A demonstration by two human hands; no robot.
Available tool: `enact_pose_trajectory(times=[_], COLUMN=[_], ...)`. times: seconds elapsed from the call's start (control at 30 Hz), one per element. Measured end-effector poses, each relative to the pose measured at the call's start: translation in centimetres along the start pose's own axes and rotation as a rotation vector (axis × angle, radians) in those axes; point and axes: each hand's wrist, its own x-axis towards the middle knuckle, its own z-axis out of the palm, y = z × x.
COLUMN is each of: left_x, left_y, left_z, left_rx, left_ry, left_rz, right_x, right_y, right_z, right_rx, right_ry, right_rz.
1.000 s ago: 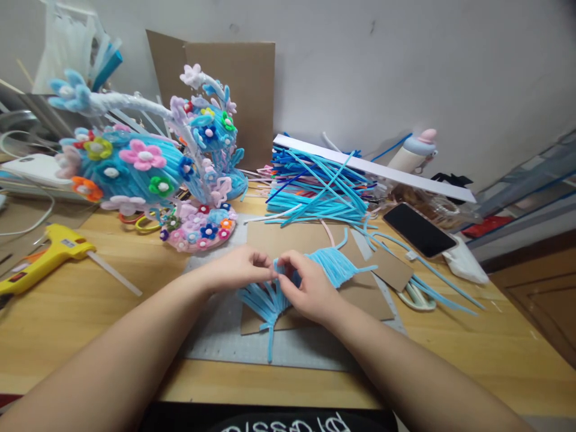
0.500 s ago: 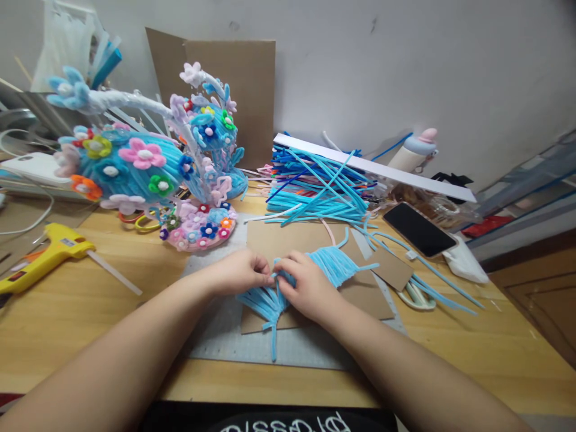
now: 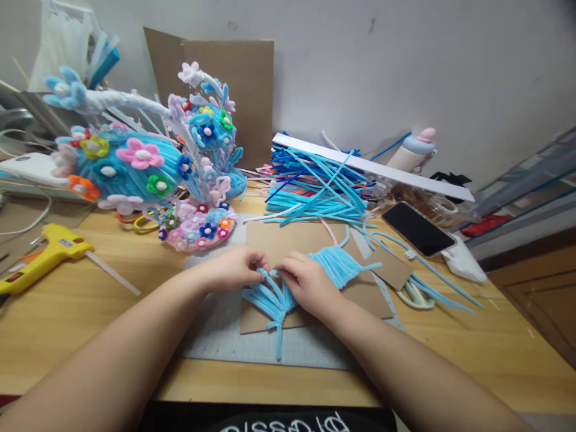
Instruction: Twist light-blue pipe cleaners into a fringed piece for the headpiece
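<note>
My left grip (image 3: pixel 242 266) is pinching the tip of one strand in the fan of blue pipe cleaners (image 3: pixel 272 306), thumb and finger pressing together right there! Just beside it, my right grip (image 3: pixel 312 282) is bending over the same fan, fingers sitting close together, a bit of blue peeking out at the ends (how firmly they're closing I can't tell, as my own knuckles are hiding it).

The fan is lying over the near side of the cardboard (image 3: pixel 270 236), strands spreading to my left and gathering into a tight neck, one tail pointing back at me over the grey mat (image 3: pixel 220 345). Past my right knuckles, a bunched blue bundle (image 3: pixel 338 265) is lying on the cardboard too, loose ends sticking out.

Around us on the desk (image 3: pixel 135 348), a heap of pipe cleaners (image 3: pixel 317 207) is spreading behind the cardboard, a phone (image 3: pixel 419 228) is lying to the right, and on the left a yellow glue gun (image 3: pixel 63 246) is resting near the flowered ornament (image 3: pixel 107 171).
</note>
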Motion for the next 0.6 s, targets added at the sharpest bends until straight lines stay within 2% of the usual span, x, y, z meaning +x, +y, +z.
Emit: enact_pose_trajectory(times=[0.2,0.3,0.4,0.47,0.6], left_x=[0.1,0.3,0.2,0.1,-0.2], left_y=[0.2,0.4,0.7,0.9,1.3], left_z=[0.1,0.4,0.5,0.5,0.4], left_rx=[-0.054,-0.069,-0.018,0.018,-0.022], left_ry=[0.031,0.098,0.153,0.122,0.013], left_rz=[-0.012,-0.025,-0.088,-0.117,-0.072], right_x=[-0.1,-0.1,-0.1,-0.1,-0.1], right_y=[-0.2,-0.4,-0.5,-0.5,-0.6], right_z=[-0.1,-0.2,-0.2,-0.1,0.1], right_rx=[0.044,0.089,0.118,0.130,0.139], right_ry=[-0.017,-0.029,0.011,0.039,0.042], right_rz=[-0.023,-0.045,0.003,0.045,0.070])
